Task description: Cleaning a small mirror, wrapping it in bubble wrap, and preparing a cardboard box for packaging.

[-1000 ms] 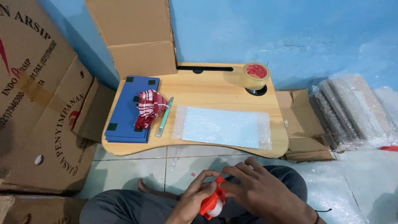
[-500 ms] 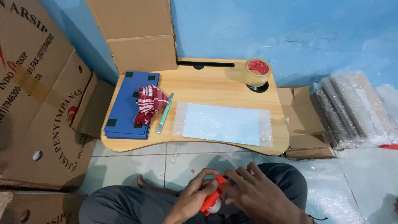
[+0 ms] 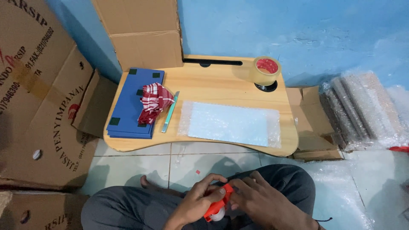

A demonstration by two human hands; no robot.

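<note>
Both hands, left and right, grip the orange dispenser below the table, where the bubble wrap lies flat and untaped.

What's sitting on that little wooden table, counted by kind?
Blue flat boards, stacked: count unclear, 1 stack
Red-and-white checked cloth: 1
Teal slim cutter: 1
Bubble-wrapped pale blue sheet: 1
Brown packing tape roll: 1
Total: 5

Both hands lower in view, fingers shifted along orange dispenser
</note>
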